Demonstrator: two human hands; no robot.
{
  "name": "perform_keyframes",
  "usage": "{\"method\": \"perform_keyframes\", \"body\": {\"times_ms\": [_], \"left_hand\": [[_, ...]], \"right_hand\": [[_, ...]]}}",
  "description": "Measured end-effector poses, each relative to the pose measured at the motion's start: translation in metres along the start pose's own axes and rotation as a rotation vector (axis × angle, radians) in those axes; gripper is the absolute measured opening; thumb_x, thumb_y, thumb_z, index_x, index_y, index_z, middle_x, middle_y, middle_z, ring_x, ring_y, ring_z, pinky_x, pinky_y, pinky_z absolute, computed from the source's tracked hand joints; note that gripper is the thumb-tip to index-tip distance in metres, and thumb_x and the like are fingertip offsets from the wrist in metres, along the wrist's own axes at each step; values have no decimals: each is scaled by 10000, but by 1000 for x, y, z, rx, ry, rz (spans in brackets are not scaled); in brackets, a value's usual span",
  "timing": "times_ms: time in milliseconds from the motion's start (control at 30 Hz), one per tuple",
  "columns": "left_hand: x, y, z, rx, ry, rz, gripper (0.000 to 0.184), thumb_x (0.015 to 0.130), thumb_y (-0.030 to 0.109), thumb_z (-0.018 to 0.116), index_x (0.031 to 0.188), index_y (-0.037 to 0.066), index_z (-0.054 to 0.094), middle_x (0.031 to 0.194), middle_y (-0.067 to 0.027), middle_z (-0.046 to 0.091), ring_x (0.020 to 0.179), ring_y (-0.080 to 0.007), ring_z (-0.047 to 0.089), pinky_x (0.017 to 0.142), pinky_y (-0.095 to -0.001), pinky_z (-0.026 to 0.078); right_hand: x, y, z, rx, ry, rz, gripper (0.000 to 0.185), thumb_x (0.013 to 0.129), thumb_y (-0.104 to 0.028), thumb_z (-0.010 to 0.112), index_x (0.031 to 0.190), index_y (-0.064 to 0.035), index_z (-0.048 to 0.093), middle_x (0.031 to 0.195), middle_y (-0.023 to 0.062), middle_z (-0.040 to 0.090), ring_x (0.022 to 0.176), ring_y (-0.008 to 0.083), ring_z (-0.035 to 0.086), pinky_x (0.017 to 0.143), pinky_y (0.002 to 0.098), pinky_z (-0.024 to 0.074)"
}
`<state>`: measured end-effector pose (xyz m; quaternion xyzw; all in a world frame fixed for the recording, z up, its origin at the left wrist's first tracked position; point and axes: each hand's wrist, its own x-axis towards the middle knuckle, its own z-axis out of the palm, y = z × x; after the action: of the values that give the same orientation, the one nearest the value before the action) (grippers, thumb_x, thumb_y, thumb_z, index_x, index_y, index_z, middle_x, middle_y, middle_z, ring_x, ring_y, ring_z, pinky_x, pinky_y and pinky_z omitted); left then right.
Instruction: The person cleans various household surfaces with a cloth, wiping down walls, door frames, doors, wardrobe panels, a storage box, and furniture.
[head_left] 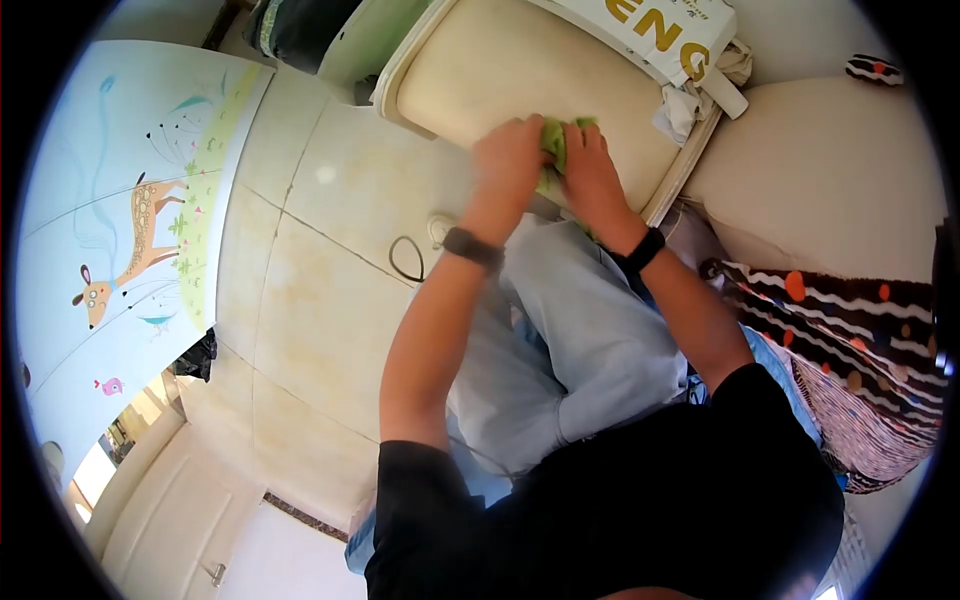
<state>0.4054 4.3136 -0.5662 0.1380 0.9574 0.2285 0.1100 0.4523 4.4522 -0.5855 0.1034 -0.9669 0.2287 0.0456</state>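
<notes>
A crumpled green cloth (555, 138) is bunched between my two hands, over the near edge of a cream-topped table or stool (470, 70). My left hand (508, 158) is closed round its left side, slightly blurred. My right hand (594, 178) grips it from the right, fingers curled over the top. A bit of the green hangs below, between the hands. The fingers partly hide the cloth, so its full shape does not show. Dark bands circle both my wrists.
A white bag with gold letters (650, 30) and crumpled white tissue (682, 108) lie at the surface's far right. Beside it is a beige sofa (810, 170) with a patterned brown blanket (840, 320). A dark cable loop (406, 260) rests on the tiled floor. A deer-printed panel (150, 220) stands left.
</notes>
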Motion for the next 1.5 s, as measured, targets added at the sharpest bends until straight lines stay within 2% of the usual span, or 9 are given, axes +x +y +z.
{"method": "perform_keyframes", "body": {"times_ms": [133,233,333,433,533,767,967,1167,1500], "left_hand": [[32,-13,-9,9,154,-37,302,793,246,711,1069,144,645,941,-106,671,908,-313,653,746,-436,530],[76,-14,-12,45,156,-34,308,802,255,707,1079,136,646,943,-115,674,904,-321,653,739,-438,531],[111,-19,-5,16,328,23,288,802,268,710,1045,125,649,947,-125,679,901,-332,650,732,-443,529],[125,-24,-12,-23,269,30,254,804,272,710,992,110,656,920,-132,690,885,-344,652,728,-447,530],[117,-29,-15,37,259,23,243,790,283,724,940,103,660,879,-135,696,851,-354,659,713,-453,534],[33,-7,-21,85,-67,39,245,739,271,753,908,116,667,828,-117,688,862,-339,655,710,-448,537],[7,37,21,38,-52,249,183,761,239,704,874,105,651,832,-102,685,825,-306,664,691,-424,536],[33,60,44,87,133,136,92,808,182,640,855,103,634,815,-100,662,806,-308,661,671,-425,525],[85,40,31,1,128,102,122,820,167,626,913,89,640,897,-111,671,873,-315,661,692,-423,537]], "right_hand": [[47,15,21,170,30,56,559,773,0,640,1286,-25,419,1136,273,463,1032,465,497,882,482,468],[86,33,31,125,74,133,370,817,-42,598,1163,-46,466,1162,237,506,1058,452,494,903,510,438],[117,47,33,44,144,50,357,827,-62,595,1163,-45,475,1163,225,535,1053,437,504,886,499,443],[131,48,36,22,186,73,360,823,-65,600,1159,-25,477,1154,223,552,1049,429,510,890,492,442],[124,40,34,28,141,80,476,787,-45,628,1222,0,441,1093,324,469,981,492,520,854,511,478],[29,9,15,37,49,112,364,763,-84,675,1073,-8,499,1081,224,527,1040,396,519,866,474,472],[-33,20,-33,13,-150,289,500,750,-63,675,1192,3,450,1098,239,497,1031,421,510,887,490,462],[-20,64,-10,-23,85,167,532,744,-12,649,1222,18,417,1073,263,477,1004,469,499,883,519,450],[46,79,1,-136,33,243,466,773,-24,614,1198,34,434,1077,318,490,957,492,517,836,525,464]]}}
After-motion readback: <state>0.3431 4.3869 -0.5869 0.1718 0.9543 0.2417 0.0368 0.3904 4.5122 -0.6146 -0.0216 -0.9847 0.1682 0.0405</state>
